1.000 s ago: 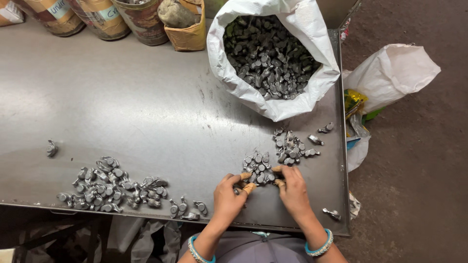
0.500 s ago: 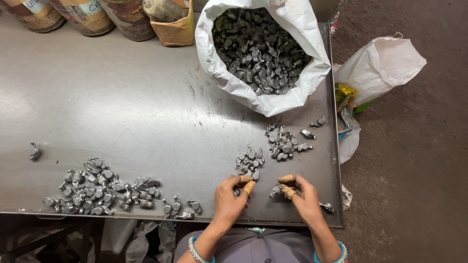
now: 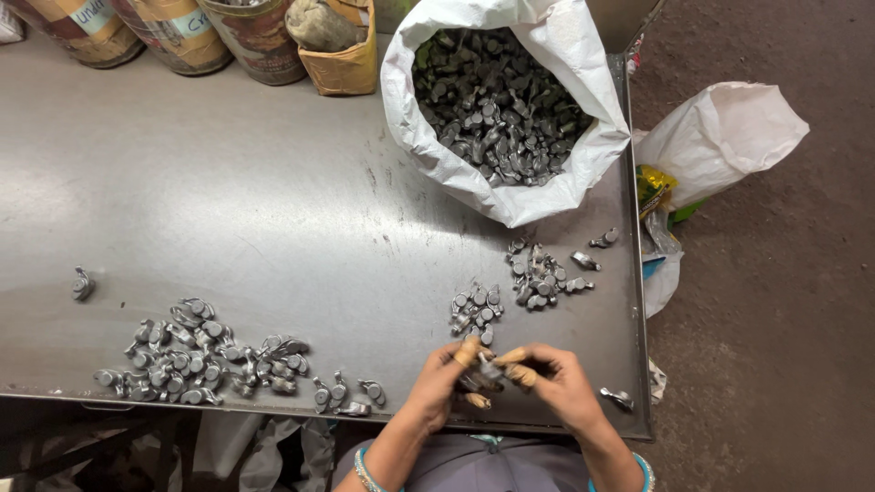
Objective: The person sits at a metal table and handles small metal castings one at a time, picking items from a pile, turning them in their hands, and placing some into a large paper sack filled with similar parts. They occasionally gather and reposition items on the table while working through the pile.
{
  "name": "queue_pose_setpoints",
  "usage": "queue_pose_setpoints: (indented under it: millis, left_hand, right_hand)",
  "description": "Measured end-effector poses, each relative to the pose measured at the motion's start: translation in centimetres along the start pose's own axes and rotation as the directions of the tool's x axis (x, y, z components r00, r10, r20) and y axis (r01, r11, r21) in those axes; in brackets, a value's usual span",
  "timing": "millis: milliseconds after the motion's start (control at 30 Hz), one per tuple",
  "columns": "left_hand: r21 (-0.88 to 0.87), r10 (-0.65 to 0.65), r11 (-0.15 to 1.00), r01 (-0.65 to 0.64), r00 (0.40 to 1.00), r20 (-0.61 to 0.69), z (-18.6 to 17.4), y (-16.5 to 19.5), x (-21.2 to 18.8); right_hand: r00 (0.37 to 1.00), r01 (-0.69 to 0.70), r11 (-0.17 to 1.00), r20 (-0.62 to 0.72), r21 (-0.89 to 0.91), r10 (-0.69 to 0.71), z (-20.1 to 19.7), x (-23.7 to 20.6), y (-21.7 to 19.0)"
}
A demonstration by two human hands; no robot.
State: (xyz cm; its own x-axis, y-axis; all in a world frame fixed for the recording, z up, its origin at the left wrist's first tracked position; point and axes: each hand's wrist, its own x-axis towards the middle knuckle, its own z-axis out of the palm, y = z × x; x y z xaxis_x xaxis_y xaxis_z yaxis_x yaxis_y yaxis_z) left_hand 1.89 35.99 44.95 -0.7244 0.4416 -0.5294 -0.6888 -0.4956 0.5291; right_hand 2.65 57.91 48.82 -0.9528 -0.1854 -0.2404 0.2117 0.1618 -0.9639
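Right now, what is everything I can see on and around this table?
table: one, grey metal, fills most of the view
open sack: one, white, far right of the table, full of dark metal parts
large pile of parts: one, many silver-grey pieces, near left edge
lone part: one, grey, far left
small heap: one, grey, just beyond the hands
second heap: one, grey, below the sack
stray part: one, grey, near right corner
drums: three at least, brown, far edge
box: one, yellow, beside the drums
bag: one, white, on the floor right
left hand: one, holding a small metal part
right hand: one, holding the same part
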Motion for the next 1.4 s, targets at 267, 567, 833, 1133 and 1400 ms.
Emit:
queue_pose_setpoints:
  millis: [267, 567, 833, 1133, 1400]
  left_hand:
    - [-0.030, 0.032, 0.999, -0.031, 0.999, 0.028, -5.5, -2.3, 3.1]
    - [0.307, -0.009, 0.951, 0.020, 0.999, -0.039, -13.1, -6.3, 11.1]
    - [0.709, 0.311, 0.700, -0.087, 0.931, -0.193, -8.5, -8.4, 10.4]
    - [0.572, 0.188, 0.820, -0.026, 0.955, -0.227, 1.9, -5.4, 3.6]
    - [0.423, 0.207, 0.899, -0.111, 0.960, -0.186, 7.4, -7.2, -1.2]
  right_hand:
    - [0.818, 0.462, 0.524, 0.115, -0.715, -0.564, 1.5, 6.7, -3.1]
    - [0.896, 0.247, 0.530, -0.017, -0.811, -0.444, -3.7, 1.3, -1.4]
    - [0.891, 0.225, 0.666, -0.126, -0.712, -0.436, -7.7, -4.8, 1.5]
    - [0.921, -0.084, 0.992, -0.388, -0.099, 0.040, -9.5, -6.2, 5.2]
    - [0.962, 0.074, 0.860, -0.264, 0.504, 0.072, -11.9, -8.2, 11.0]
